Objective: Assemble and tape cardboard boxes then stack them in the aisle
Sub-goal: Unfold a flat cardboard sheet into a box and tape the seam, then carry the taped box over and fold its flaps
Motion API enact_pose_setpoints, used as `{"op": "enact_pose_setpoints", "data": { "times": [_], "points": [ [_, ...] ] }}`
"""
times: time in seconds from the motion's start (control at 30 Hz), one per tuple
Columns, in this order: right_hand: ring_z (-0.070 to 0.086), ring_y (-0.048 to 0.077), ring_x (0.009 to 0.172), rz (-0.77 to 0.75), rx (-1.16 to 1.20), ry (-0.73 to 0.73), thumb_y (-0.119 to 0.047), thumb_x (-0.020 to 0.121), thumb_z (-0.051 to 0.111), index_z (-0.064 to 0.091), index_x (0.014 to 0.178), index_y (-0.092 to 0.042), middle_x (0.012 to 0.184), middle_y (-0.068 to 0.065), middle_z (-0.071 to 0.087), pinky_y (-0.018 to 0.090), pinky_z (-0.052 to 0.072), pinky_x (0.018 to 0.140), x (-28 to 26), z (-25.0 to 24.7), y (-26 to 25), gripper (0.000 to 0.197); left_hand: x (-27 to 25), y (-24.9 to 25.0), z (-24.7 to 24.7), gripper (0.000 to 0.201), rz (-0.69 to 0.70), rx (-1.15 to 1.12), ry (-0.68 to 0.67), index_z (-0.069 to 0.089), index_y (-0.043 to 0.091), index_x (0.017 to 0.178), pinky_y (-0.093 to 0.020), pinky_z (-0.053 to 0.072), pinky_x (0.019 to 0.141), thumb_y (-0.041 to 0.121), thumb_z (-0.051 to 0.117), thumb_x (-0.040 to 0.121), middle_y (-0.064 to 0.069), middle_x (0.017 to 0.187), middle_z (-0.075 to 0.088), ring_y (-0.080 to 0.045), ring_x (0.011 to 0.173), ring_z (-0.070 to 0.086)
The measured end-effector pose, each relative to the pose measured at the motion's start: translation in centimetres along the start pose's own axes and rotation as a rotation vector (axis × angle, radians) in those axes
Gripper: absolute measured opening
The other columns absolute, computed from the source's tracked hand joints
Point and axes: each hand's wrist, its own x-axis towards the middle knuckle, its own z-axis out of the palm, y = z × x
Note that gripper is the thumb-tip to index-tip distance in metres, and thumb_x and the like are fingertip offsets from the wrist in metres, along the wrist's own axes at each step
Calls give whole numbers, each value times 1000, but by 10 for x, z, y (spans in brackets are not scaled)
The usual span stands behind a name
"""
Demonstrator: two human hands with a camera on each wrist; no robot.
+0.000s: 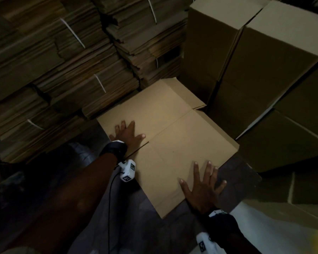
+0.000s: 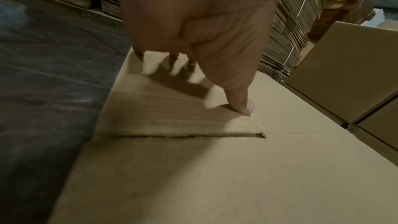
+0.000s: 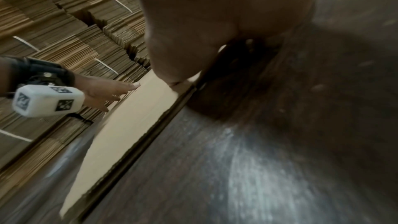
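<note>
Pressed flat, fingers spread: left hand (image 1: pixel 127 133) on far-left flap of flattened tan cardboard box (image 1: pixel 173 136), right hand (image 1: pixel 202 187) on its near-right edge, gripping nothing.

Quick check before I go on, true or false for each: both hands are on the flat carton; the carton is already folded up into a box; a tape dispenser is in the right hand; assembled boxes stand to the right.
1. Both hands rest on the flat carton: true; left hand and right hand lie spread on it.
2. The carton is folded up: false; it lies flat on the floor.
3. The right hand holds a tape dispenser: false; it holds nothing.
4. Assembled boxes stand to the right: true.
</note>
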Motion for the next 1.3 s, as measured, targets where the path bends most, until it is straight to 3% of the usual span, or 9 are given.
{"op": "enact_pose_setpoints", "data": {
  "times": [0.17,0.27,0.33,0.43,0.53,0.7,1.0,1.2,1.3],
  "points": [
    [6,38,154,-14,11,6,-85,88,20,19,161,-37,169,12,10,71,6,114,-6,-7,-1,88,-14,-8,3,103,53,14,-36,13,36,157,-66,14,117,87,45,73,-16,167,1,-47,151,-1],
    [7,36,153,-11,57,20,-80,89,24,19,161,-34,170,9,11,67,7,116,-18,-22,-4,86,-45,-3,5,93,117,-85,-11,15,28,161,-53,13,122,68,59,89,-15,168,4,-42,153,4],
    [18,35,151,-20,131,74,-74,90,29,27,159,-28,167,10,20,64,17,116,-30,-35,-4,82,-76,4,11,85,198,-211,31,22,25,160,-48,19,123,58,62,92,-13,167,16,-35,153,14],
    [45,36,138,-74,304,206,-64,92,39,49,146,-11,150,17,49,54,35,112,-57,-53,5,76,-139,17,28,67,342,-394,63,41,20,152,-41,38,114,45,65,95,-9,152,47,-26,140,43],
    [58,36,125,-78,341,355,-51,94,51,59,135,-4,136,17,62,46,47,104,-91,-64,22,63,-206,33,52,51,422,-392,99,54,24,140,-36,50,98,45,65,94,-3,127,65,-22,117,61],
    [62,35,109,12,326,469,-37,91,62,63,127,-6,118,14,68,44,53,88,-150,-77,66,48,-285,58,94,46,583,-395,89,65,21,127,-37,55,87,48,59,91,0,116,70,-21,104,67],
    [63,33,108,254,293,561,-52,94,52,65,124,-8,116,11,70,45,51,87,-233,-90,175,56,-378,142,159,31,821,-378,40,70,20,118,-28,51,85,39,68,93,2,113,72,-17,102,67],
    [63,36,110,390,383,642,-48,93,53,62,128,-7,120,13,69,46,52,89,-245,-101,283,55,-418,233,207,43,916,-382,-2,72,17,112,-18,46,85,50,57,90,2,108,72,-14,96,66],
    [63,37,110,440,408,692,-44,93,57,63,127,-4,118,17,69,46,51,90,-247,-115,343,53,-432,289,235,41,914,-359,6,72,16,111,-23,48,81,48,59,89,2,105,72,-16,93,66]
  ]
}}
